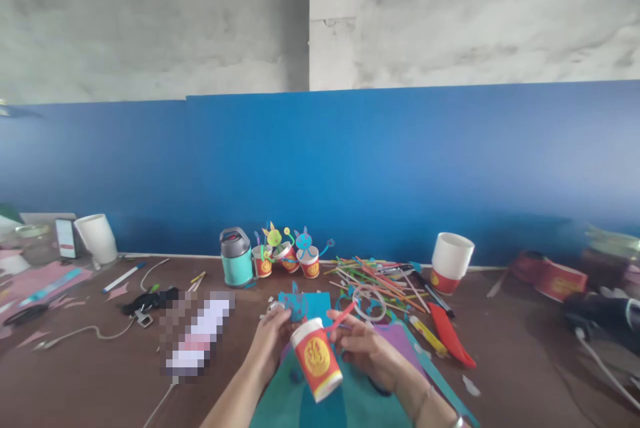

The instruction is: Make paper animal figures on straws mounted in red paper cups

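Where a teal-green flat sheet (280, 401) lies, we see above it a tilted red-and-white paper cup with a yellow emblem (317, 358), between both hands. The left hand (273, 335), fingers half curled, is at the cup's side, near a blue cat-head cutout (296, 307). The right hand (365, 345), half open, has loosely bent fingers at a red straw (345, 315). We cannot tell what either grips. Beyond the sheet we note three red-and-white cups with paper figures (310, 264) and, farther right, heaped multicoloured straws (397, 286).
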`<state>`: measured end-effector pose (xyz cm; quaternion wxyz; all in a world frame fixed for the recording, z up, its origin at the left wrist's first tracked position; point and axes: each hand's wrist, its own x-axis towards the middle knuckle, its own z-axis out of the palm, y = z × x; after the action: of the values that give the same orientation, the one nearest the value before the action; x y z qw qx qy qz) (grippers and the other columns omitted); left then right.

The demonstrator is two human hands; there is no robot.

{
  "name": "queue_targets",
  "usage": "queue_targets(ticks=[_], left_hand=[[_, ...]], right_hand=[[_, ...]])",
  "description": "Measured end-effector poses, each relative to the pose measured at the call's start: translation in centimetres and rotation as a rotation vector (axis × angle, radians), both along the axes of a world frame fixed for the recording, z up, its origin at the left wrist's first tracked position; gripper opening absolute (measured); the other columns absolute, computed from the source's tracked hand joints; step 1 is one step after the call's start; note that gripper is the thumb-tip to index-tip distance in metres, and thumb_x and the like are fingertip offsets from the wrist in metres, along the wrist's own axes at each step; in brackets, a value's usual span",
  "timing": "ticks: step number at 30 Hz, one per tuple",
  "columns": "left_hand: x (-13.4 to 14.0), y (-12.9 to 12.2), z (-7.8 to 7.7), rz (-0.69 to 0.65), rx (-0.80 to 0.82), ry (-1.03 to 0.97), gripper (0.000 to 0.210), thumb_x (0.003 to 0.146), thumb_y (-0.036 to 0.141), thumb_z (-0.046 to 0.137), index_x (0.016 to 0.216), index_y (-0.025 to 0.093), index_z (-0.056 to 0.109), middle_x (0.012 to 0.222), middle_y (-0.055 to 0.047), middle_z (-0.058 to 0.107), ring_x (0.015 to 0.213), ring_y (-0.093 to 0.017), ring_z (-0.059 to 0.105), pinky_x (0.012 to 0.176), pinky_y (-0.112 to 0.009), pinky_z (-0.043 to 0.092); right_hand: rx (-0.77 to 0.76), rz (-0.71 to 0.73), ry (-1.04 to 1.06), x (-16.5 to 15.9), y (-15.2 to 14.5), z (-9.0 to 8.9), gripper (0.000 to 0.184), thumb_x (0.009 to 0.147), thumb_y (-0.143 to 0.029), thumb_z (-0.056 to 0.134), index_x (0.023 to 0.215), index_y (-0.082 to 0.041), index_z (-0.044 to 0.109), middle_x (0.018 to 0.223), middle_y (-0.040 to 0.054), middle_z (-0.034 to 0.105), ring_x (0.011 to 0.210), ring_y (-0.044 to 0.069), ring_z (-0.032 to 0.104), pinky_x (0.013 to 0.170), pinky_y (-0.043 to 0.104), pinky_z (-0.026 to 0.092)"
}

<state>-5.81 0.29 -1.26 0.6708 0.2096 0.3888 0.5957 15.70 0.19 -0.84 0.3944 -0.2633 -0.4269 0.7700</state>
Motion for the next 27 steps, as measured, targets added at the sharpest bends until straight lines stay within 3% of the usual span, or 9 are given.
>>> queue_targets(ticks=[3, 6, 8, 11, 17, 19, 23, 27], left_hand=[[0.5, -0.3, 0.2, 0.01, 0.04, -0.006, 0.029, 0.057, 0.022, 0.082, 0.065, 0.018, 0.055, 0.052, 0.003, 0.065, 0.051, -0.017, 0.064, 0.054, -0.025, 0.045], [0.4, -0.6, 0.4, -0.055, 0.102, -0.053, 0.021, 0.063, 0.027, 0.079, 0.07, 0.017, 0.061, 0.059, 0.001, 0.068, 0.053, -0.015, 0.064, 0.054, -0.024, 0.045], [0.1, -0.6, 0.3, -0.144, 0.172, -0.075, 0.022, 0.064, 0.027, 0.077, 0.08, 0.016, 0.068, 0.079, -0.006, 0.074, 0.072, -0.02, 0.068, 0.067, -0.028, 0.049], [-0.1, -0.7, -0.2, -0.236, 0.203, 0.026, 0.035, 0.055, 0.017, 0.082, 0.089, 0.017, 0.072, 0.104, -0.009, 0.073, 0.1, -0.028, 0.065, 0.084, -0.033, 0.048], [-0.4, -1.7, -0.1, -0.284, 0.336, 0.054, 0.049, 0.064, 0.023, 0.082, 0.111, 0.027, 0.067, 0.13, -0.006, 0.06, 0.121, -0.029, 0.053, 0.104, -0.039, 0.038], [-0.3, -2.0, 0.4, -0.319, 0.342, 0.088, 0.05, 0.065, 0.027, 0.081, 0.113, 0.025, 0.067, 0.128, -0.008, 0.061, 0.122, -0.031, 0.052, 0.103, -0.041, 0.039], [0.1, -2.2, 0.9, -0.241, 0.3, 0.185, 0.04, 0.071, 0.049, 0.073, 0.099, 0.021, 0.071, 0.113, -0.009, 0.069, 0.115, -0.03, 0.056, 0.101, -0.04, 0.04], [0.5, -2.2, 0.8, -0.158, 0.324, 0.382, 0.041, 0.072, 0.059, 0.065, 0.08, 0.019, 0.068, 0.094, -0.006, 0.071, 0.102, -0.026, 0.058, 0.096, -0.033, 0.04]], right_hand=[[0.045, -0.194, -0.1, -1.6, -0.8, -0.6, 0.026, 0.068, -0.032, 0.08, 0.087, -0.016, 0.073, 0.07, 0.0006, 0.067, 0.06, 0.009, 0.052, 0.056, 0.021, 0.033], [-0.008, -0.314, 0.012, -2.4, -0.6, -1.6, 0.029, 0.067, -0.04, 0.08, 0.079, -0.015, 0.073, 0.063, -0.0004, 0.064, 0.059, 0.009, 0.051, 0.058, 0.022, 0.035], [-0.081, -0.316, 0.158, -2.3, -0.2, -2.3, 0.03, 0.065, -0.04, 0.081, 0.082, -0.016, 0.072, 0.065, -0.0011, 0.064, 0.063, 0.011, 0.054, 0.062, 0.022, 0.038], [-0.124, -0.274, 0.287, -1.7, 0.2, -2.8, 0.027, 0.068, -0.037, 0.08, 0.084, -0.017, 0.071, 0.067, -0.0017, 0.064, 0.065, 0.011, 0.055, 0.066, 0.024, 0.04], [-0.104, -0.271, 0.308, -1.4, -0.2, -2.1, 0.025, 0.072, -0.039, 0.076, 0.083, -0.017, 0.069, 0.071, 0.0, 0.064, 0.069, 0.013, 0.056, 0.069, 0.025, 0.041], [-0.109, -0.29, 0.282, -1.4, -0.2, -2.1, 0.025, 0.069, -0.037, 0.078, 0.082, -0.017, 0.069, 0.067, -0.0014, 0.062, 0.064, 0.011, 0.054, 0.064, 0.022, 0.04], [-0.136, -0.299, 0.242, -1.5, -0.2, -2.3, 0.031, 0.068, -0.04, 0.079, 0.085, -0.016, 0.069, 0.066, -0.0011, 0.061, 0.062, 0.011, 0.053, 0.061, 0.022, 0.039], [-0.184, -0.303, 0.26, -1.6, -0.4, -1.9, 0.038, 0.066, -0.049, 0.078, 0.08, -0.016, 0.067, 0.059, -0.0034, 0.056, 0.056, 0.009, 0.049, 0.057, 0.02, 0.036]])
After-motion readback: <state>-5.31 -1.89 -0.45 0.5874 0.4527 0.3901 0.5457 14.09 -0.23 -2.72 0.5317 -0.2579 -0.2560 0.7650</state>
